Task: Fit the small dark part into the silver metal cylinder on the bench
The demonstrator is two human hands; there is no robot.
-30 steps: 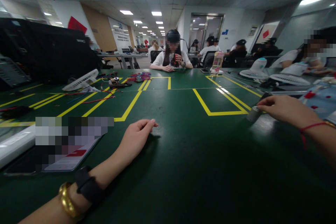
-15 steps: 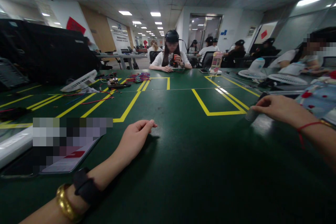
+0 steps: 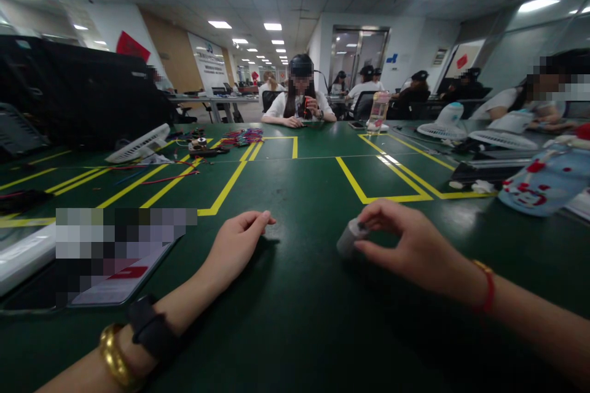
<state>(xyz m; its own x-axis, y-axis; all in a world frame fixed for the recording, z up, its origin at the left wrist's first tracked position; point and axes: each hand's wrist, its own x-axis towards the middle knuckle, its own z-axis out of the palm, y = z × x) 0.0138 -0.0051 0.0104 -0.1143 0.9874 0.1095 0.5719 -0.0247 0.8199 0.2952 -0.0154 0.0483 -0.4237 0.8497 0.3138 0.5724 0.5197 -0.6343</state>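
Observation:
My right hand [image 3: 408, 245] pinches a small grey cylinder [image 3: 346, 238] between thumb and fingers, holding it at the green table [image 3: 318, 313] near the middle. A red string circles that wrist. My left hand [image 3: 239, 241] rests on the table to the left of it, fingers loosely curled with nothing in them. A gold bangle and a black band sit on the left forearm. A phone [image 3: 115, 276] lies flat just left of my left arm.
Yellow tape lines [image 3: 364, 187] mark boxes on the table. White fan parts [image 3: 141, 144], coloured wires [image 3: 244, 135] and a bottle [image 3: 378, 112] lie further back. A blue patterned object [image 3: 546, 184] sits at right. Several people sit across the table and at the right.
My right hand has carried the grey cylinder from the far right of the table leftward and nearer to me, close to the left hand. The left hand has stayed put.

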